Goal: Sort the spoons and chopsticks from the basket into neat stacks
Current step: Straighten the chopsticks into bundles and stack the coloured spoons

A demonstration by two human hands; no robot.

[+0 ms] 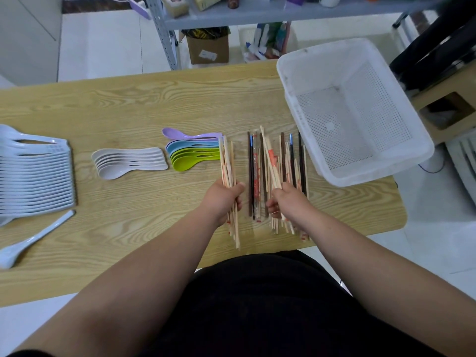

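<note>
Chopsticks of pale wood with red print, gathered into a bundle (228, 161), sit in the left hand (223, 199), whose fingers and thumb wrap tightly round the bundle's lower half. Its tips fan away over the table and its butts stick out toward the person. The right hand (289, 202) is curled just beside it on a few sticks at the near end of the mixed heap of chopsticks (268, 161) — pale wooden ones tangled with dark brown and black ones, some crossing at angles. The step in hand looks like picking matching pale sticks from the heap and adding them to the bundle. To do it well, draw each stick out lengthwise so it does not drag its dark neighbours askew, feed it in parallel, then tap the butts on the light wood-grain table (154, 106) to level them. Further out, the white perforated plastic basket (342, 119) shows nothing inside, while the green, blue and purple plastic spoons (185, 155), the beige spoons (123, 161) and a long row of white spoons (33, 176) lie nested.
</note>
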